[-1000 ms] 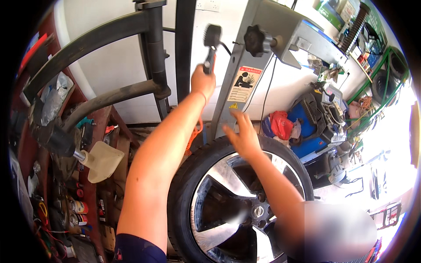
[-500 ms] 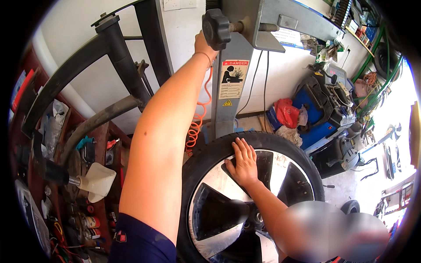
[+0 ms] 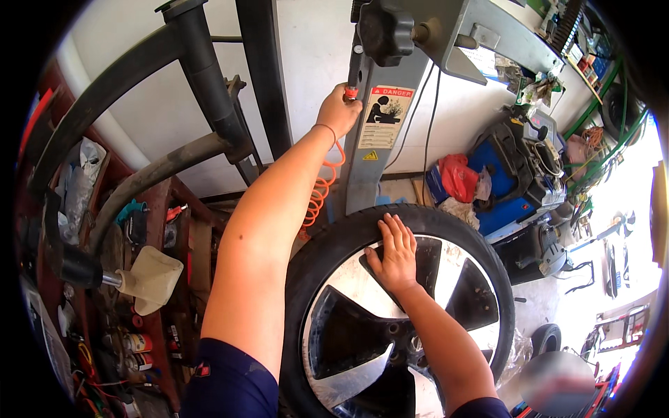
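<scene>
My left hand (image 3: 339, 113) reaches up beside the grey metal post and is closed around the end of an orange coiled air hose (image 3: 320, 198). A red fitting (image 3: 351, 93) shows just above its fingers, against a dark upright part; the palm side is hidden. Below, a car wheel (image 3: 499, 306) with a black tyre and a silver-and-black alloy rim lies flat. My right hand (image 3: 395, 254) rests on it with fingers stretched out, the fingertips at the tyre's inner edge and the palm over the rim.
A black star knob (image 3: 385, 32) sticks out from the post. At left stand a curved black arm (image 3: 104, 97) with a pale plastic block (image 3: 155, 281) and a cluttered red shelf (image 3: 155, 334). A blue machine (image 3: 488, 167) and red bag (image 3: 456, 177) are at right, with a blurred patch below.
The view has shifted, and my left hand now shows lower down, clear of the knob, with the red fitting visible above it. My right hand stays on the wheel.
</scene>
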`<state>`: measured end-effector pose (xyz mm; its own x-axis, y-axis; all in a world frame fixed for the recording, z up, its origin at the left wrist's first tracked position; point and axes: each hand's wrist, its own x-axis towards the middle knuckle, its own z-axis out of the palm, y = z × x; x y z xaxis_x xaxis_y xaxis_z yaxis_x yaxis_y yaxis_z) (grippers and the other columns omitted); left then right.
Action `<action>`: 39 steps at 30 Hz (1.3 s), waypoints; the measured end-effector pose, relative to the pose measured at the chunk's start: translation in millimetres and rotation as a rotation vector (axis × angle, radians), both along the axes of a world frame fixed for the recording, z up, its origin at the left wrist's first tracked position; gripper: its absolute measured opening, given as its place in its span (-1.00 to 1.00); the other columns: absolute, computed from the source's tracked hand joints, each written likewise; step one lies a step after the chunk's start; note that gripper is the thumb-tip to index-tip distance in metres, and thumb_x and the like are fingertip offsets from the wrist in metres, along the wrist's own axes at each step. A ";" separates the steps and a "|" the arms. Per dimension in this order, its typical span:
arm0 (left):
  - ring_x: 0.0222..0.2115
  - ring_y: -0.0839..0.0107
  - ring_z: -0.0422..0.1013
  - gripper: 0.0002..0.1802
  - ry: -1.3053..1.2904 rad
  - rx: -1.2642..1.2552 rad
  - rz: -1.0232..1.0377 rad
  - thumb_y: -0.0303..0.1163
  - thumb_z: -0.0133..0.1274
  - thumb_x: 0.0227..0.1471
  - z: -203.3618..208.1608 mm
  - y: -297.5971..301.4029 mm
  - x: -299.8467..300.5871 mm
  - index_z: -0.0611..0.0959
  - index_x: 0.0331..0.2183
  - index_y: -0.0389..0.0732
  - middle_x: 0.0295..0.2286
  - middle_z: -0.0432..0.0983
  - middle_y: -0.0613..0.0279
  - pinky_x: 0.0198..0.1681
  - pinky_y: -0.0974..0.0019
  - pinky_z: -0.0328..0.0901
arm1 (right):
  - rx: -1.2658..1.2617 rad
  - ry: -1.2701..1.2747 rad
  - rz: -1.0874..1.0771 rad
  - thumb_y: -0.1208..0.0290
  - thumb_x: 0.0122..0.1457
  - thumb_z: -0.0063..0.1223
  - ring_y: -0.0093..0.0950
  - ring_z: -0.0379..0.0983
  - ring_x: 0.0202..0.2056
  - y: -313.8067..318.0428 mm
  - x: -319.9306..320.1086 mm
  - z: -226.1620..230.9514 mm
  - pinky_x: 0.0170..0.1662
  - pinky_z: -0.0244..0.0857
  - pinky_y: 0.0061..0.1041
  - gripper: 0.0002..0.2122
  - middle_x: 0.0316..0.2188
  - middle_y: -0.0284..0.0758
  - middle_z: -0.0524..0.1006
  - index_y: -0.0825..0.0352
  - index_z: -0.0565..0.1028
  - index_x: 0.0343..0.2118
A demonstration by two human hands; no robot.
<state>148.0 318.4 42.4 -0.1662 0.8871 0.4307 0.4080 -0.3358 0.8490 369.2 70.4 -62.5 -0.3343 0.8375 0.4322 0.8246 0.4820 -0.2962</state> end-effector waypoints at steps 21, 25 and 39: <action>-0.10 0.05 0.54 -0.09 0.059 -0.113 0.191 -0.08 0.18 0.11 -20.7 -27.1 -4.8 0.16 0.29 -0.31 0.01 0.49 -0.19 0.02 0.18 0.38 | 0.005 -0.013 0.027 0.08 0.17 0.11 -0.25 0.08 0.35 -1.1 -6.2 -1.5 0.39 -0.14 -0.19 -0.39 0.30 -0.22 0.25 0.31 0.33 0.22; -0.03 0.01 0.49 -0.21 0.146 -0.097 0.289 -0.16 0.13 0.16 -32.9 -89.0 -13.2 0.23 0.26 -0.34 0.07 0.42 -0.26 0.07 0.16 0.35 | 0.022 0.011 0.035 0.06 0.18 0.09 -0.27 0.06 0.37 1.0 -10.8 1.3 0.39 -0.14 -0.20 -0.39 0.30 -0.24 0.25 0.29 0.32 0.23; 0.11 -0.11 0.29 -0.47 0.672 -0.225 0.004 -0.48 0.09 0.07 -4.7 -452.3 104.7 0.44 0.11 -0.33 0.07 0.36 -0.14 0.20 0.02 0.19 | -0.279 0.553 0.398 0.42 0.14 0.21 -0.14 0.33 0.17 -146.8 179.9 125.7 0.19 0.24 -0.25 -0.69 0.14 -0.12 0.42 0.32 0.51 -0.05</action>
